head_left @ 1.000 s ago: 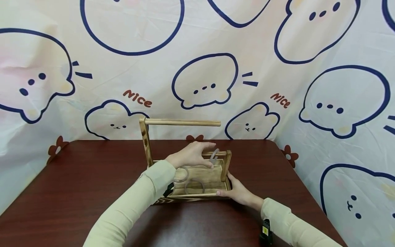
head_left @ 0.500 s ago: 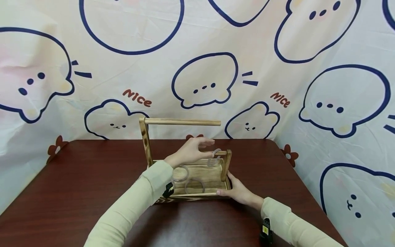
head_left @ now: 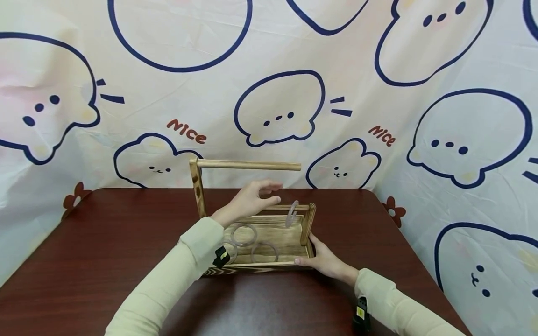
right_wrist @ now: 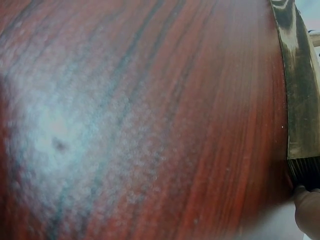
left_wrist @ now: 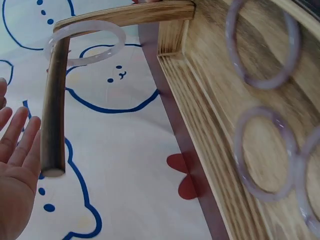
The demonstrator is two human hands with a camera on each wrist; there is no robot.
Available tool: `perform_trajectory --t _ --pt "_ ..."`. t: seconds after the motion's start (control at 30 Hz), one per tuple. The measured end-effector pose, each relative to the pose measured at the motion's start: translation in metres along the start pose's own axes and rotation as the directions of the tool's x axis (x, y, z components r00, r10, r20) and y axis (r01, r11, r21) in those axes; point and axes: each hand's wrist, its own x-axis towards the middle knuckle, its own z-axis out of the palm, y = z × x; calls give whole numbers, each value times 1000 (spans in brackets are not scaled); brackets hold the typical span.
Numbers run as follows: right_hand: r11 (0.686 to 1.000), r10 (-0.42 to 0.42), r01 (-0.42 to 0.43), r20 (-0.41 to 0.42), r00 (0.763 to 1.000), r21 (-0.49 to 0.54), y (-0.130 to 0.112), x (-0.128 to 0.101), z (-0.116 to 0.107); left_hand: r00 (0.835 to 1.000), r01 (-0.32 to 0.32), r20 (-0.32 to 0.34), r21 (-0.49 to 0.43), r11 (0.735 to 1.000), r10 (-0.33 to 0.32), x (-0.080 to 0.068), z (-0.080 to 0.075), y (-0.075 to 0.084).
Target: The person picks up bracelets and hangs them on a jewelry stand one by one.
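A wooden stand (head_left: 252, 267) has a shallow tray base, a tall post with a rod at left, and a shorter post with a low rod (left_wrist: 53, 115) at right. One pale lilac bangle (left_wrist: 119, 45) hangs round the low rod near its post. Several more bangles (left_wrist: 239, 150) lie in the tray. My left hand (head_left: 251, 199) holds nothing, thumb and fingers apart, just off the low rod's free end. At the tray's right front corner, my right hand (head_left: 328, 260) grips the stand, thumb on the front rim; the right wrist view catches only part of that hand (right_wrist: 307, 212).
The stand sits on a dark red-brown table (head_left: 126, 242). Behind it and along both sides hangs a pale cloth (head_left: 269, 56) printed with cartoon outlines. The tall post's upper rod (head_left: 252, 165) extends rightward above the low rod.
My left hand has let go of the bangle on the low rod and drawn back up and to the left. The bangle stays on the rod. My right hand keeps its grip.
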Motion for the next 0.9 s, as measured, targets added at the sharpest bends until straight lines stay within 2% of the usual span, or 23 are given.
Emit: perform_trajectory --t 0.37,0.53,0.67,0.9 --pt "1000 -6 6 1 1000 -1 -1 -2 1 995 49 -92 20 999 -47 -36 -21 -6" --pt "1000 9 -9 -5 1000 -12 -2 -3 2 993 31 -112 17 999 -28 -51 -32 -4" --pt "1000 10 -10 -8 1000 -8 -1 -1 3 993 11 -121 66 998 -3 -63 -39 -4" --pt "1000 11 -12 11 1000 14 -40 -19 -4 989 -41 -136 163 986 64 -80 -42 -8"
